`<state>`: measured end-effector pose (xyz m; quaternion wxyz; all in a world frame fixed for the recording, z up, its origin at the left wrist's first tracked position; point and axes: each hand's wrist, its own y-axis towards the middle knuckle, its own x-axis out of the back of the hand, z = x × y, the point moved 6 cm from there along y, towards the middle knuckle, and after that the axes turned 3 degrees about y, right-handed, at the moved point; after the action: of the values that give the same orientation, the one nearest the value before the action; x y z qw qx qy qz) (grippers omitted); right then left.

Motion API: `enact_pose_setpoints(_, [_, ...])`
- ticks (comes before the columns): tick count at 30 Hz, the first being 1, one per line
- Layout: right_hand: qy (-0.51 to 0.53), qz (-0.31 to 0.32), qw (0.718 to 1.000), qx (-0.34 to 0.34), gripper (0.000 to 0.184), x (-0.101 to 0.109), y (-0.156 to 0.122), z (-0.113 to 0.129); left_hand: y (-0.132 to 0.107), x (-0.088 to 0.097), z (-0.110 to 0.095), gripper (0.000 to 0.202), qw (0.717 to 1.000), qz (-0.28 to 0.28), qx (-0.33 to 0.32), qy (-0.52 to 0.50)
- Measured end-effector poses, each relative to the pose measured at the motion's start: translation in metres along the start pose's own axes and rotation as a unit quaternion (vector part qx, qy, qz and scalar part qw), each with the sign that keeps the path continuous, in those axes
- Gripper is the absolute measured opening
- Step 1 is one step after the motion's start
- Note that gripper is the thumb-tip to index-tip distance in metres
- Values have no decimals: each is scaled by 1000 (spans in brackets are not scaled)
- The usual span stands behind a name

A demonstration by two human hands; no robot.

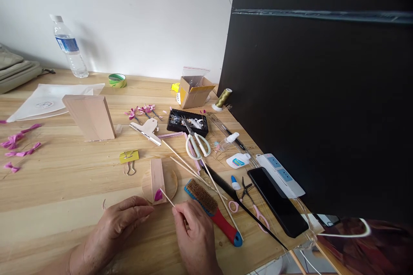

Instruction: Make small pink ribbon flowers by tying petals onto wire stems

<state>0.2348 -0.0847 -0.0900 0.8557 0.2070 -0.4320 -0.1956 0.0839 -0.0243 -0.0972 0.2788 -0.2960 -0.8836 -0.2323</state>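
My right hand (193,232) pinches a thin wooden stick (167,197). The stick's tip touches a small magenta petal (158,194), which lies on the near end of a narrow wooden block (157,172). That block rests on a round wooden disc (171,178). At the disc's near left edge is my left hand (125,219), its fingers curved and drawn together by the block's near end. Whatever its fingertips may hold is hidden. Just right of my right hand lies a brush with a red and blue handle (209,208).
Beyond the disc are a binder clip (129,157), a metal clip (148,129), an upright wooden block (92,116) and white-handled scissors (196,144). To the right lie a black comb (222,182), a glue bottle (238,160), a phone (277,202) and a power strip (280,174). A black panel (316,107) borders the table.
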Motion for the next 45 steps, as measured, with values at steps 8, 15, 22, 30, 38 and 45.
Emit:
enact_pose_setpoints(8, [135, 54, 985, -94, 21, 4, 5, -4, 1, 0, -3, 24, 1000, -3, -8, -2])
enact_pose_setpoints(15, [201, 96, 959, -174, 20, -3, 6, -10, 2, 0, -6, 22, 999, -8, -42, 17])
enact_pose_setpoints(22, [154, 105, 969, -163, 20, -10, 4, -10, 1, 1, -10, 22, 996, -19, -81, 24])
enact_pose_setpoints(30, [58, 40, 996, -50, 25, -9, 1, -3, 4, 4, -15, 19, 994, -33, -96, 48])
enact_pose_setpoints(38, [-3, -11, 1000, 2, 28, 0, 0, 5, 1, 2, -10, 20, 995, -28, -89, 44])
enact_pose_setpoints(45, [83, 27, 994, -63, 23, -4, 0, -3, 0, 1, -9, 20, 995, -22, -89, 36])
